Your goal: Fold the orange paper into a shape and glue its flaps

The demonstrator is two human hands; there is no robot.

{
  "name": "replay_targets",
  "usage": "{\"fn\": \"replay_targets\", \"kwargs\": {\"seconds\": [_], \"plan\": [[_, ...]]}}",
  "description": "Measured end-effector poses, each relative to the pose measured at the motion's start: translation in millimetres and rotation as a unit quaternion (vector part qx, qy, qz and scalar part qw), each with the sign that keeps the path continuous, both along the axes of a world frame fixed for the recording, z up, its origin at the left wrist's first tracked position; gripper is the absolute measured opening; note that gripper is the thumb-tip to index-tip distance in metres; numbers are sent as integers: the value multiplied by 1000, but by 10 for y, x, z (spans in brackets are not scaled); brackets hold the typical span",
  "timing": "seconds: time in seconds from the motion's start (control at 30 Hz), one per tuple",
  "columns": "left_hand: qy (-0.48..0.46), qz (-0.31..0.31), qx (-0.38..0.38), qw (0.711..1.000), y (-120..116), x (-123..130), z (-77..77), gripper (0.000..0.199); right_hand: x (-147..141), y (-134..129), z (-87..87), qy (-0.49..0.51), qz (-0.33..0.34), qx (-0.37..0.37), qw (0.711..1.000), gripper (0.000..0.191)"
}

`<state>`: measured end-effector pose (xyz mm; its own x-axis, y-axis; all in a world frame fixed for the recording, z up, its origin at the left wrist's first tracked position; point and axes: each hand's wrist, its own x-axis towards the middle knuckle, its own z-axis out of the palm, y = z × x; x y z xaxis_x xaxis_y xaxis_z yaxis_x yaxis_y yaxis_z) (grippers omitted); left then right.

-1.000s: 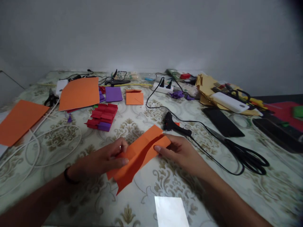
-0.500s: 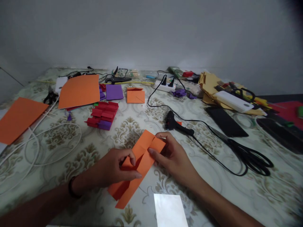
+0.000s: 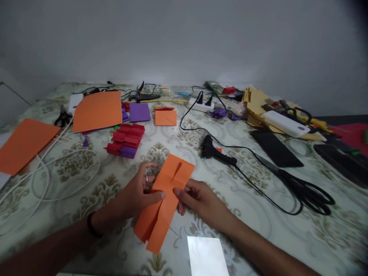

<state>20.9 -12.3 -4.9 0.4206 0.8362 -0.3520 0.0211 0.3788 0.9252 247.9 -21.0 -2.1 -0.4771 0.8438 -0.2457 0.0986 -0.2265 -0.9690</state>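
A folded sheet of orange paper (image 3: 169, 180) lies slanted between my two hands, its long edges turned in toward a middle seam that gapes at the lower end and near the top. My left hand (image 3: 143, 191) grips its left edge, thumb on top and fingers partly hidden behind. From the other side my right hand (image 3: 198, 195) pinches the right edge, thumb on top and fingers beneath. Below my right hand, a white rectangular card (image 3: 207, 255) rests on the patterned tablecloth (image 3: 115, 237).
A black glue gun (image 3: 217, 151) and large black-handled scissors (image 3: 307, 188) lie to the right, beside a dark phone (image 3: 276, 147). Folded red and purple paper pieces (image 3: 126, 140) sit behind my hands. Orange sheets (image 3: 97, 111) and a white cable (image 3: 66, 153) are at left.
Both thumbs now press near the paper's middle. My right hand has slid down its edge, my left thumb has moved up and left, and the flaps lie flatter.
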Motion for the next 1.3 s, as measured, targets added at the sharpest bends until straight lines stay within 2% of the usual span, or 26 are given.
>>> {"fn": "replay_targets", "kwargs": {"seconds": [0.07, 0.13, 0.23, 0.37, 0.5, 0.63, 0.77, 0.97, 1.13, 1.23, 1.3], "plan": [[13, 6, 10, 1000, 14, -1, 1, 76, -2, -4, 12, -9, 28, -3, 1000, 34], [25, -27, 27, 999, 22, -4, 21, 60, -6, -7, 32, -12, 49, -3, 999, 33], [49, -76, 47, 995, 22, -9, 69, 35, -10, -5, 51, -10, 37, 8, 999, 34], [74, -97, 84, 989, 27, -13, 108, 26, 5, 9, 60, -7, 18, 30, 999, 32], [87, -76, 102, 988, 38, -15, 82, 26, 18, 12, 65, -10, 28, 26, 999, 31], [19, -48, 72, 996, 31, -9, 51, 31, 32, 3, 56, 3, -9, 41, 999, 34], [-8, -25, 92, 995, 27, -23, 52, 19, 72, -2, 47, 29, -33, 51, 998, 33], [22, -45, 141, 989, 37, -140, 37, 18, 176, 30, 95, 24, -27, 107, 994, 28], [43, -76, 189, 978, 42, -166, 69, 22, 182, 54, 123, 22, -20, 94, 995, 32], [31, -58, 120, 991, 35, -102, 75, 23, 135, 52, 61, 17, -48, 60, 997, 26], [-3, -42, 58, 997, 30, -56, 68, 40, 107, 46, 15, 27, -66, 50, 996, 29]]}}
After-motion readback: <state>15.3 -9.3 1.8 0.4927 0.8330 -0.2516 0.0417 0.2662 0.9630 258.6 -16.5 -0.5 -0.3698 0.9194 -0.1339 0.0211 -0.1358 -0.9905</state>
